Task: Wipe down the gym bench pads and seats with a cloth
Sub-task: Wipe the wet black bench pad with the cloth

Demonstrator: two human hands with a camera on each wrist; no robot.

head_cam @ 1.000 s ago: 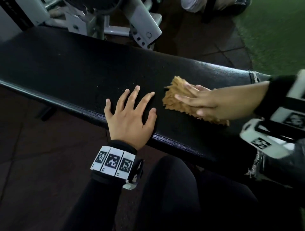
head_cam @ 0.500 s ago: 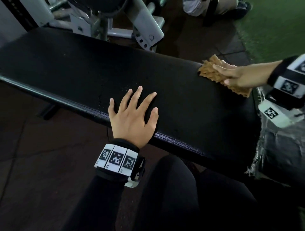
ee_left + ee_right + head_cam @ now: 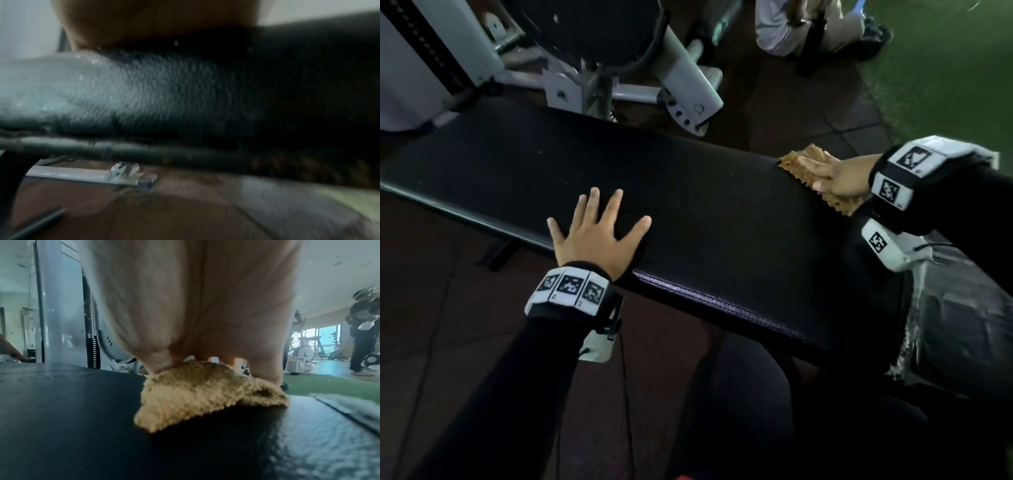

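Note:
A long black bench pad point(image 3: 705, 212) runs from upper left to lower right in the head view. My left hand point(image 3: 599, 233) lies flat on its near edge with the fingers spread. Near the pad's far right corner my right hand point(image 3: 828, 174) presses a tan cloth point(image 3: 799, 161) down with straight fingers. In the right wrist view the cloth point(image 3: 205, 394) bunches under the palm on the black pad point(image 3: 72, 410). The left wrist view is blurred and shows the pad's side point(image 3: 144, 97).
A grey-white machine frame point(image 3: 681, 75) stands right behind the bench. Brown floor tiles point(image 3: 448, 342) lie in front, green turf point(image 3: 945, 68) at the far right. A seated person point(image 3: 808, 27) is at the top. A torn, taped pad section point(image 3: 962, 325) adjoins at the right.
My right hand slid the cloth from the pad's middle, beside my left hand, out to its far right corner. The left hand stayed flat in place. The head view has shifted.

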